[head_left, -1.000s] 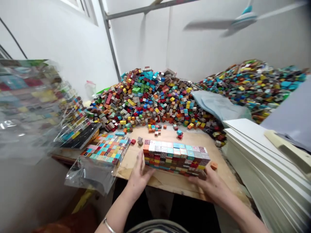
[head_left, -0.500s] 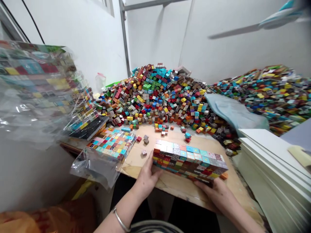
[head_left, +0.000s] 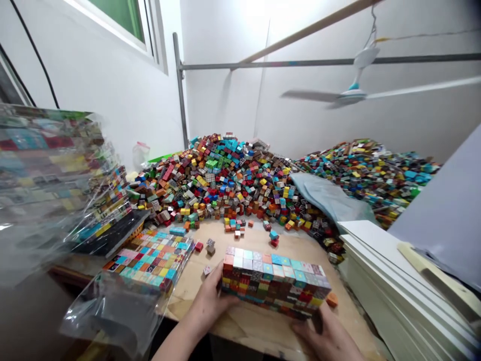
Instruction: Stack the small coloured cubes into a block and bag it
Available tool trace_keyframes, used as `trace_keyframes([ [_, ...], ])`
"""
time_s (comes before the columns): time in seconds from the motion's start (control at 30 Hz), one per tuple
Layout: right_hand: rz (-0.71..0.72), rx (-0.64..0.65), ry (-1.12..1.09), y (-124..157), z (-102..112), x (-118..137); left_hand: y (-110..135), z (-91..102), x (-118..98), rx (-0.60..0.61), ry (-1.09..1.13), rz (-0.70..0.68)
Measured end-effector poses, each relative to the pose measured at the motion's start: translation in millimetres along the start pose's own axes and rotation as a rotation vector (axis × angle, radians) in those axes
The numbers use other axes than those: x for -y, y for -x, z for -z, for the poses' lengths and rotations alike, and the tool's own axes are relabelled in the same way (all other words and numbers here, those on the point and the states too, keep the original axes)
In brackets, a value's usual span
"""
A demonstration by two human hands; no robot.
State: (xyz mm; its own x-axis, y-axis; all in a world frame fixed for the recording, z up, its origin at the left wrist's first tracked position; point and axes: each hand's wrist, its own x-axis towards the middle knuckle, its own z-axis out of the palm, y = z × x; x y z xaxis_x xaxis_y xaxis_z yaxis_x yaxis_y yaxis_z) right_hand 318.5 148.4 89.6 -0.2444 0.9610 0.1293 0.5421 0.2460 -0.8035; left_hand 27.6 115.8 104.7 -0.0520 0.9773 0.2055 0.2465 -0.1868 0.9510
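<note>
A long block of small patterned cubes (head_left: pixel 274 286), packed tightly in rows, is held low over the wooden tabletop near its front edge. My left hand (head_left: pixel 206 303) grips its left end, fingers behind and thumb along the lower front. At the right end, my right hand (head_left: pixel 325 333) is closed around the lower corner. A loose orange cube (head_left: pixel 332 300) lies just beyond that end. Close to my left fingers sits a pale cube (head_left: pixel 207 271), with a grey cube (head_left: pixel 210 248) and a red cube (head_left: pixel 199 246) farther back.
A big heap of loose cubes (head_left: pixel 225 185) covers the back, with another heap (head_left: pixel 368 175) behind right. Left are a bagged cube sheet (head_left: pixel 158 258) and a wrapped cube stack (head_left: pixel 48 170). White boards (head_left: pixel 394 271) stand right; a fan (head_left: pixel 353 95) hangs above.
My view has tilted up and turned right, so the scene sits lower and farther left. Both hands still hold the cube block, which has barely shifted over the table.
</note>
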Motion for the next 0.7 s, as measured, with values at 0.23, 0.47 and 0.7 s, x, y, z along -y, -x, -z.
trace_keyframes([
  [0.23, 0.082, -0.019, 0.132, -3, -5, -17, -6, 7.7, 0, 0.055, -0.211, -0.006],
  [0.47, 0.090, -0.046, 0.130, -10, -8, -19, -12, 11.5, 10, 0.073, -0.324, -0.065],
  [0.7, 0.058, -0.049, 0.085, -7, -6, -5, -16, 13.7, 14, 0.067, -0.296, -0.068],
])
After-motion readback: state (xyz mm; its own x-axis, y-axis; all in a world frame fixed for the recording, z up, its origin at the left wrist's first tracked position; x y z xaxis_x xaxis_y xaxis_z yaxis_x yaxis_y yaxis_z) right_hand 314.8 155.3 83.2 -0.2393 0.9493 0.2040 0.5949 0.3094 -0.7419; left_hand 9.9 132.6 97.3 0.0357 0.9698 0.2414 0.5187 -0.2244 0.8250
